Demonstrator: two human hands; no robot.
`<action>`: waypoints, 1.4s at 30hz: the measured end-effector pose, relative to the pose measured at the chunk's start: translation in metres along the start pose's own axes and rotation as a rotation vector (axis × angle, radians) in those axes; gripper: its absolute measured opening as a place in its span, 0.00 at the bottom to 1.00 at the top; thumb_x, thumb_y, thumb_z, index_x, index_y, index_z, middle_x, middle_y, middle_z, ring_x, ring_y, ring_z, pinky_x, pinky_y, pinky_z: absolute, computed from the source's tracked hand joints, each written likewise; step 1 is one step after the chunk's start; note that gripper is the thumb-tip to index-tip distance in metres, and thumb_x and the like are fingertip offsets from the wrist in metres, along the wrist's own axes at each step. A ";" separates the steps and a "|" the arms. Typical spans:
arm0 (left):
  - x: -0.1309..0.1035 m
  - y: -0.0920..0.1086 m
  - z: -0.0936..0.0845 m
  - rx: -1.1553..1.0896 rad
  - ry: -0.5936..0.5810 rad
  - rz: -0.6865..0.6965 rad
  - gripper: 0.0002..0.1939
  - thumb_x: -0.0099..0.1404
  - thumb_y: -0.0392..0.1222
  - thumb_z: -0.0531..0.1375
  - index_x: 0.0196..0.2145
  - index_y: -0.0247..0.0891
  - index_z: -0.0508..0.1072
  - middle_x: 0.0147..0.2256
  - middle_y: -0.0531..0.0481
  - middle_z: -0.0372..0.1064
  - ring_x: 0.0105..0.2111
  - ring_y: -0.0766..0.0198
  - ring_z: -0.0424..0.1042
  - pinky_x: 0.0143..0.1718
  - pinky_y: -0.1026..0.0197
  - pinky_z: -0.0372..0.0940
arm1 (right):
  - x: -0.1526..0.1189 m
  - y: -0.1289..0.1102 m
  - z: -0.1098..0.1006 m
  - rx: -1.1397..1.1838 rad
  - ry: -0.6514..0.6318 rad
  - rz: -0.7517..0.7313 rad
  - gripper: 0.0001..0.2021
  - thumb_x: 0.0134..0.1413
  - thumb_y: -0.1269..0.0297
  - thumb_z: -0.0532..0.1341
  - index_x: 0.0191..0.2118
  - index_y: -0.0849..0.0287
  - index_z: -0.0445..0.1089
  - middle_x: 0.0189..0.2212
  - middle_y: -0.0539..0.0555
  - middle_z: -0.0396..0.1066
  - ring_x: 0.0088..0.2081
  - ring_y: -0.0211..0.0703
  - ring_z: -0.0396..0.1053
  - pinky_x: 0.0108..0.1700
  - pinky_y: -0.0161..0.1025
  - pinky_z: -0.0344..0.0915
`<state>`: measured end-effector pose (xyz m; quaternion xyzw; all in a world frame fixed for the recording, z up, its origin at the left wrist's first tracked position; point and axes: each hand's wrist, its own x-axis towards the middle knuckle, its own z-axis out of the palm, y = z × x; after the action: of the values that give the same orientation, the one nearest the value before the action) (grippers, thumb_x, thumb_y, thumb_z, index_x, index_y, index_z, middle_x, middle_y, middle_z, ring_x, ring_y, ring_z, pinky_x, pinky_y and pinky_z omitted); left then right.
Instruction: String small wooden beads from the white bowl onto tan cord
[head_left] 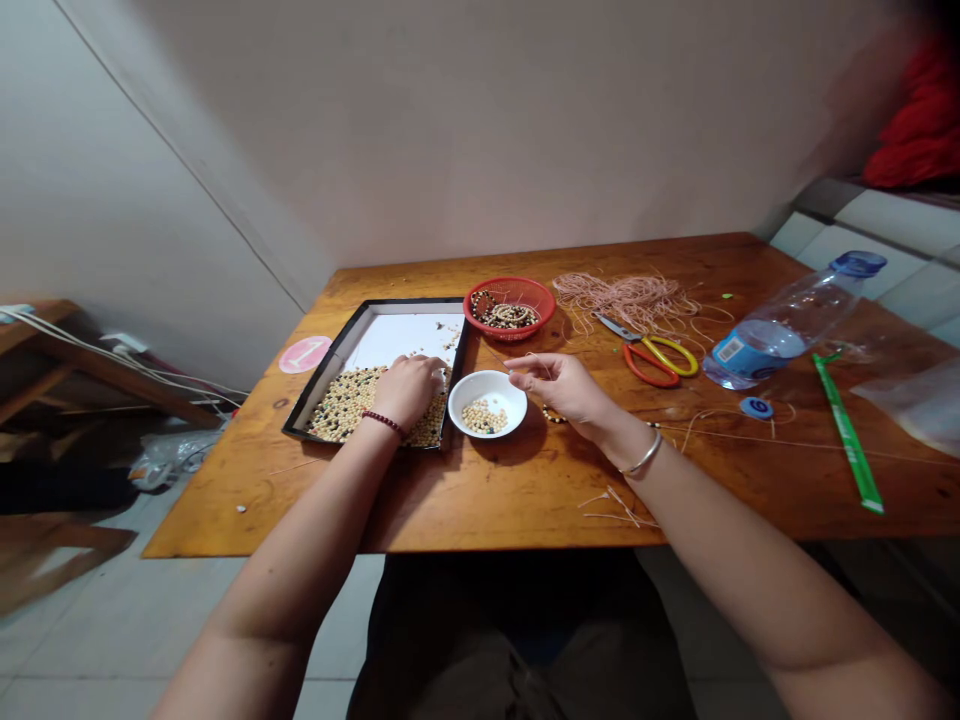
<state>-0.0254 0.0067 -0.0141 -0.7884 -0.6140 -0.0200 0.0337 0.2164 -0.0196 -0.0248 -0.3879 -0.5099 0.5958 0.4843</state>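
Note:
My left hand (pixel 409 390) reaches into a black-rimmed tray (pixel 304 412), its fingers curled down at the beads (pixel 345 400). Those fingertips are hidden, so what they hold cannot be made out. The beads are mostly cream, with dark ones among them. My right hand (pixel 559 385) is closed in a pinch on a thin pinkish thread, just right of a white bowl (pixel 514 395). Cream beads (pixel 484 416) and a green one lie in the bowl. Beneath my right hand a short string of beads (pixel 553 414) shows on the table.
Behind the bowl stands a red basket (pixel 541 325) of strung beads. A heap of pink thread (pixel 630 298) and scissors (pixel 660 362) lie right of it. Farther right are a tilted-looking water bottle (pixel 791 320), a blue cap (pixel 756 407) and a green strip (pixel 847 435). Thread scraps (pixel 622 505) lie near the front edge.

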 end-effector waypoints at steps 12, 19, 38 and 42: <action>-0.003 0.004 -0.003 0.021 0.086 0.019 0.11 0.66 0.43 0.55 0.39 0.40 0.77 0.39 0.43 0.75 0.43 0.49 0.68 0.43 0.54 0.63 | -0.005 -0.011 0.005 0.126 -0.011 0.109 0.17 0.32 0.57 0.74 0.30 0.61 0.75 0.26 0.49 0.72 0.27 0.32 0.65 0.27 0.32 0.60; -0.002 0.004 -0.002 0.010 0.074 0.011 0.13 0.66 0.41 0.55 0.41 0.43 0.78 0.38 0.44 0.77 0.45 0.48 0.68 0.40 0.54 0.64 | -0.007 -0.017 0.001 0.233 -0.073 0.218 0.18 0.34 0.57 0.74 0.32 0.60 0.72 0.20 0.42 0.63 0.18 0.25 0.49 0.19 0.30 0.44; 0.001 0.005 -0.003 0.020 0.012 -0.048 0.14 0.66 0.43 0.52 0.40 0.41 0.76 0.40 0.42 0.75 0.42 0.52 0.72 0.39 0.57 0.64 | -0.004 -0.014 -0.009 0.440 -0.162 0.294 0.22 0.36 0.57 0.74 0.27 0.58 0.60 0.17 0.39 0.50 0.19 0.26 0.36 0.20 0.32 0.36; -0.001 0.006 -0.003 0.043 0.020 -0.064 0.15 0.66 0.44 0.51 0.40 0.40 0.76 0.39 0.42 0.76 0.41 0.52 0.73 0.38 0.57 0.65 | -0.003 -0.011 -0.011 0.486 -0.086 0.336 0.20 0.36 0.58 0.75 0.28 0.59 0.63 0.19 0.41 0.59 0.18 0.25 0.43 0.20 0.30 0.37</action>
<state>-0.0193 0.0043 -0.0109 -0.7672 -0.6387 -0.0158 0.0559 0.2297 -0.0198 -0.0165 -0.3141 -0.3011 0.7882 0.4352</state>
